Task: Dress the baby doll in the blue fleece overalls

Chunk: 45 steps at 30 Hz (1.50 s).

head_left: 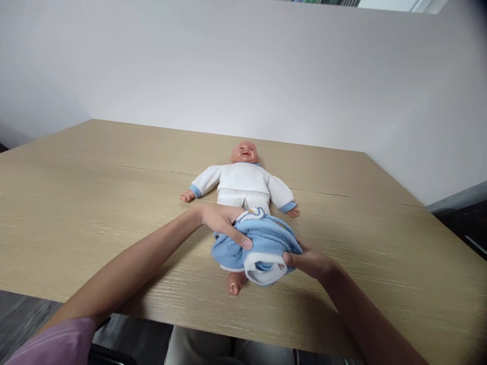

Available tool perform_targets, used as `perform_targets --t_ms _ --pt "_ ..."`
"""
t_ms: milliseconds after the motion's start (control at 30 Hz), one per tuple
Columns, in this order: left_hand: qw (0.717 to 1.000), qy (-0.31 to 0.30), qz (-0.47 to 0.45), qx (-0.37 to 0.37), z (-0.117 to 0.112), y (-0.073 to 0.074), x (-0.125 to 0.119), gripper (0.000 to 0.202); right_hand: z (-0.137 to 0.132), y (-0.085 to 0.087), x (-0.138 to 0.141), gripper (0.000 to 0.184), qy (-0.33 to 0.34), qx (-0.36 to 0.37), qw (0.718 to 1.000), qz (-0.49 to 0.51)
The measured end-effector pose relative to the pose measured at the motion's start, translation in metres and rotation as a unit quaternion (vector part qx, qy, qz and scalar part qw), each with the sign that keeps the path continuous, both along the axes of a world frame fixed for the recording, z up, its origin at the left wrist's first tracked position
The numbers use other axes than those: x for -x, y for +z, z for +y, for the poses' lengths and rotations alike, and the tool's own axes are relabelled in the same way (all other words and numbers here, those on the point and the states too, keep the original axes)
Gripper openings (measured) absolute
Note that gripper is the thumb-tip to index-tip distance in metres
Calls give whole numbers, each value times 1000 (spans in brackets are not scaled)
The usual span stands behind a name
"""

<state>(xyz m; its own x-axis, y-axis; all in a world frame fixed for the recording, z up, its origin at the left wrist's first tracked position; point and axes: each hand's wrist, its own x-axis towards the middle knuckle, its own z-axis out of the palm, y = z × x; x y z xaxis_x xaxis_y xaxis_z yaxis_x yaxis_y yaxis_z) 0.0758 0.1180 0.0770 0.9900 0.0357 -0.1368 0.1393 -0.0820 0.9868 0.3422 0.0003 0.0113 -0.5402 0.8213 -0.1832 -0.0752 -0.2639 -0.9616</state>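
Note:
A baby doll point(243, 176) lies on its back on the table, its head toward the wall. It wears a white top with blue cuffs and has white cloth below the waist. Over its legs are bunched light blue overalls point(262, 235) with white leg hems. My left hand point(224, 223) grips the upper left part of the overalls, thumb on top and fingers partly hidden. With my right hand point(306, 259) I pinch the white-edged leg opening, which faces me. One doll foot point(236, 283) pokes out below the left hem; the other foot is hidden.
The wooden table point(95, 203) spreads out on both sides of the doll, with a seam across it. A pale wall point(190, 71) stands behind its far edge. My lap shows below the near edge, and a dark object point(464, 218) is at the right.

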Motion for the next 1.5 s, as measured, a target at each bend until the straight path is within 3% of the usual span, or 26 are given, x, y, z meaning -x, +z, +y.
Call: perform_targets --t_ms 100,167,333,433,633,833,967,1033,1133,1200,1300,1433,1500 --pt "1000 20 -2 -1 1 -4 2 55 1 -9 -1 66 -47 41 998 31" --pt "999 31 -5 -6 2 -7 3 62 3 -7 0 55 -49 29 997 52" --pt "997 48 -57 24 0 -9 2 83 0 15 12 71 -15 -44 999 -3" --pt "995 62 -67 29 -7 -4 -3 78 -5 26 27 57 -103 -44 992 -64" --pt "981 164 -21 -104 -20 3 -13 29 -32 26 51 54 -322 -71 928 -172" --pt "969 128 57 -203 -33 2 -16 20 -88 9 73 58 -360 -10 902 -240" --pt "927 142 126 -324 -49 11 -16 38 -111 -7 83 56 -366 -28 897 -247" --pt "896 144 178 -381 -55 15 -16 52 -119 -20 84 50 -387 -74 870 -297" --pt "874 127 211 -418 -62 16 -17 58 -128 -40 80 38 -449 -180 771 -414" --pt "866 122 220 -433 -65 14 -18 62 -132 -49 78 34 -457 -240 729 -450" --pt "855 105 237 -449 -68 11 -22 69 -131 -51 81 30 -447 -259 742 -427" --pt "856 95 231 -452 -67 7 -23 72 -129 -45 89 40 -465 -157 797 -351" --pt "868 106 219 -433 -65 6 -21 70 -128 -46 89 49 -446 -89 839 -298"
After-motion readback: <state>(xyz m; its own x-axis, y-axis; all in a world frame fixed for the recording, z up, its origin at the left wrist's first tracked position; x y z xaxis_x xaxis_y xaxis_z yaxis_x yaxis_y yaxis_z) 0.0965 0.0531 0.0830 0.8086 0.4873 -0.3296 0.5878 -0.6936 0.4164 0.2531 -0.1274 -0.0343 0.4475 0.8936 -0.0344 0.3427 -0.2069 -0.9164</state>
